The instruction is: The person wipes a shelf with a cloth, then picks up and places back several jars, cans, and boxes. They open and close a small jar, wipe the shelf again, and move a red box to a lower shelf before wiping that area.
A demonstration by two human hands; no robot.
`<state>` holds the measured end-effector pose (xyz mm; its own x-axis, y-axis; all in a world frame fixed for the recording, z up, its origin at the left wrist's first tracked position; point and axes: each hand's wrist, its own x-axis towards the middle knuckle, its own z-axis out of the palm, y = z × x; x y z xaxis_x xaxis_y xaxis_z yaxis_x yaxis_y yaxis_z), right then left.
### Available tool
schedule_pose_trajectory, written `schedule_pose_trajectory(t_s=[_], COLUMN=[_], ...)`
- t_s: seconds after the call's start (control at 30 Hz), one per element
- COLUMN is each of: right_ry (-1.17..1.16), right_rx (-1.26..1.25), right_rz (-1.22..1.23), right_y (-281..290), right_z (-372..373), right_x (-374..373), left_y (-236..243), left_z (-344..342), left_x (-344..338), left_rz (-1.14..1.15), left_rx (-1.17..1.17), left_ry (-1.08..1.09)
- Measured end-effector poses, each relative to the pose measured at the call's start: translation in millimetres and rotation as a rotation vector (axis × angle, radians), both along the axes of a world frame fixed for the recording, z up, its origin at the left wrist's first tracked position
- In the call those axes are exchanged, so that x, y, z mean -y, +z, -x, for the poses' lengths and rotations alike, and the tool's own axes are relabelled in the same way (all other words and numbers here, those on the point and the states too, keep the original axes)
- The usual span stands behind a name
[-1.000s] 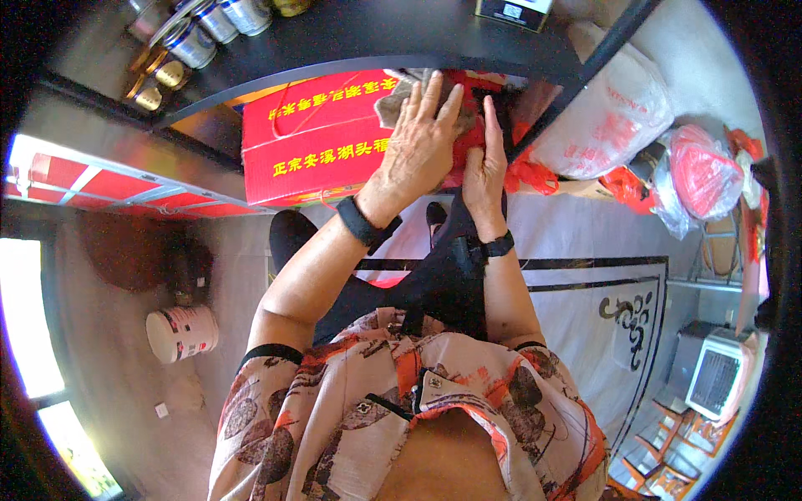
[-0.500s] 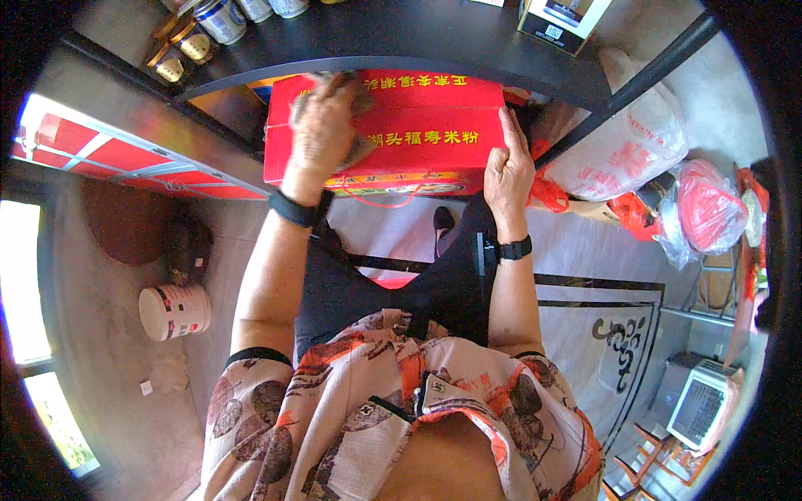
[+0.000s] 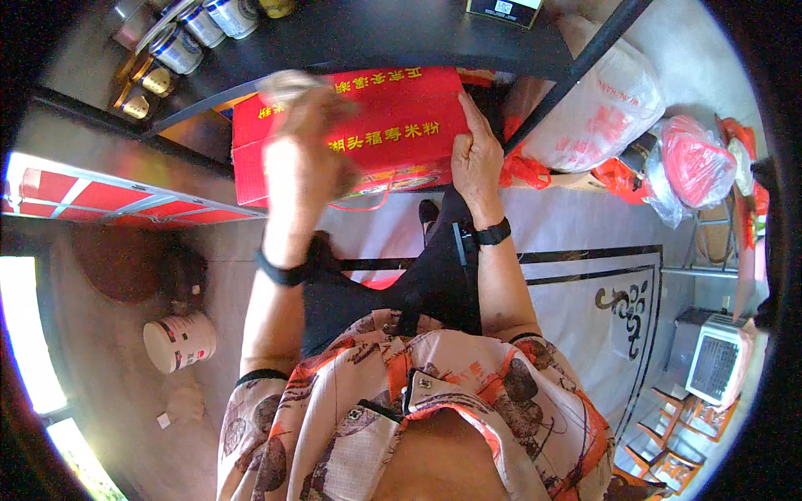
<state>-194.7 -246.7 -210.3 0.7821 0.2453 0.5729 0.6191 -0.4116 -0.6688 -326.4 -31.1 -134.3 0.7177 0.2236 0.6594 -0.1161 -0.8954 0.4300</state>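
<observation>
A red cardboard box with yellow lettering and a thin red carrying cord lies in front of me, below a black shelf. My left hand, smeared by motion, is closed on a crumpled greyish cloth over the left part of the box top. Part of the cloth also shows below the hand. My right hand rests against the box's right end, its forefinger stretched along the side and the thumb bent near the corner. Its other fingers are mostly hidden.
The black shelf overhangs the box's far edge, with several cans on its left. A dark post slants by my right hand. Plastic bags stand to the right, and a white bucket on the floor at left.
The view has shifted, so the box and shelf sit farther left and tilted. My left hand has moved with the cloth across the box top. My right hand stays at the box's right end.
</observation>
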Motion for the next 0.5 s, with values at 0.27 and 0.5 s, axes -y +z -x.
schedule_pose_trajectory(t_s=[0.27,0.5], right_ry=[0.048,0.04], right_rx=[-0.055,0.044], right_rz=[-0.036,0.004], right_y=[-7.9,-5.1], right_z=[1.5,-4.3], right_x=[4.2,1.5], left_y=[-27.0,-39.8], left_z=[-86.8,-2.7], left_x=[102.0,81.3], left_rz=[0.113,-0.079], left_rx=[-0.16,-0.139], left_ry=[-0.292,-0.219])
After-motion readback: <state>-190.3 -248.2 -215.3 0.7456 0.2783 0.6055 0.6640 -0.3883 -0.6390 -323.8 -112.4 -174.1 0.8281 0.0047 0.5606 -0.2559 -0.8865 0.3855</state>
